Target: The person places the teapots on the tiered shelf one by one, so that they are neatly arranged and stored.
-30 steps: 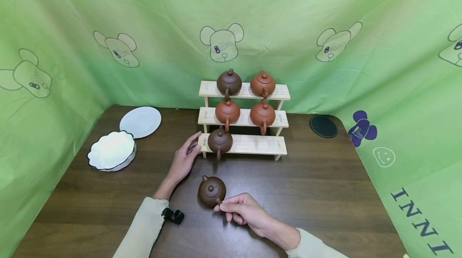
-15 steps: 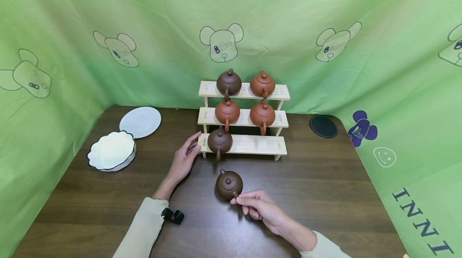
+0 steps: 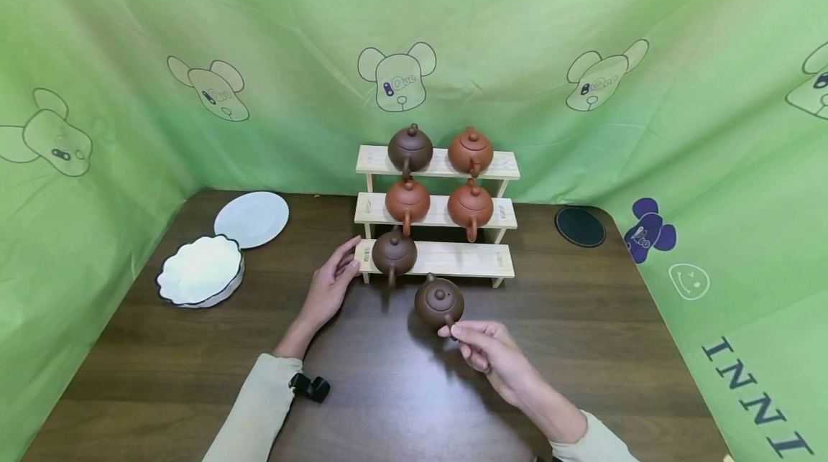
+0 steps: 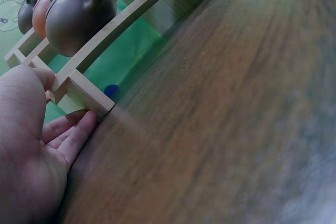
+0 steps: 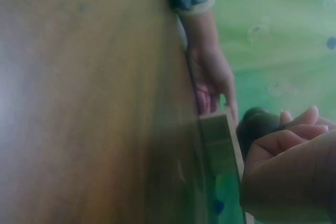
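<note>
A dark brown clay teapot [image 3: 439, 302] hangs just in front of the bottom step of the wooden display stand [image 3: 462, 259], its spout pointing back. My right hand [image 3: 494, 354] pinches its handle between thumb and fingers. At the stand's left end, my left hand [image 3: 330, 289] grips the bottom step; in the left wrist view the thumb lies at the board's corner and fingers reach the leg. Another dark teapot [image 3: 394, 253] sits on the left of that step. Two reddish teapots stand on the middle step, and a dark teapot [image 3: 410, 149] and a reddish teapot [image 3: 471, 151] on top.
To the left lie a white plate [image 3: 252, 219] and a scalloped white dish [image 3: 200, 271] with a dark rim. A round black coaster [image 3: 580, 226] rests at the back right. Green printed cloth [image 3: 291, 52] encloses the brown table [image 3: 582, 347].
My right hand has carried the dark teapot rightward and back, from the table's middle to just in front of the bottom step. The left hand has stayed at the stand's end.
</note>
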Demonstrator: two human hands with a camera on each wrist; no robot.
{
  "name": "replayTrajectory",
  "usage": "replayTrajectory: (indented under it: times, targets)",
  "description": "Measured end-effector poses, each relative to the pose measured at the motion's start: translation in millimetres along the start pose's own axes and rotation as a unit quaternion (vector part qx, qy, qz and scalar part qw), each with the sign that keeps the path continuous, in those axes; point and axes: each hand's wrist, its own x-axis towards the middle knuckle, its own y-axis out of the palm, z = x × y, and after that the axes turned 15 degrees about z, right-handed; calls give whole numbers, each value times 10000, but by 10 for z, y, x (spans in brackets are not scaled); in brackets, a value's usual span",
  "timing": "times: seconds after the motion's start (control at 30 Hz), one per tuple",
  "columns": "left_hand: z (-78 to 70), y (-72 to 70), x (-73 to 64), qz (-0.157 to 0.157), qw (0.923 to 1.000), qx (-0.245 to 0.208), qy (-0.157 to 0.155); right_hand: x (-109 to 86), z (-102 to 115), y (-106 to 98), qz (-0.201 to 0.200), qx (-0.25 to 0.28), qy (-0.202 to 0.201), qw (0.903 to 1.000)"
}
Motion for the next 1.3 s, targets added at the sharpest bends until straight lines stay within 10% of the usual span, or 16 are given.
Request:
replayTrajectory:
  times: [0.2,0.57,0.87,1.3]
  targets:
    - [3,-4,-6,51,9999,-41,158,7,50,-69,-501,171,-268,9982]
    - [469,-48,75,217,9992,-252,216,56,74,-165,-1342,192,-759,9879]
    - [347,-42,52,185,9990,-317,273,75,102,-262,-1757,153,-916,9801]
    - [536,-66,98,294,9986,-434,-42,207,146,-358,-2161,487,-816,9717]
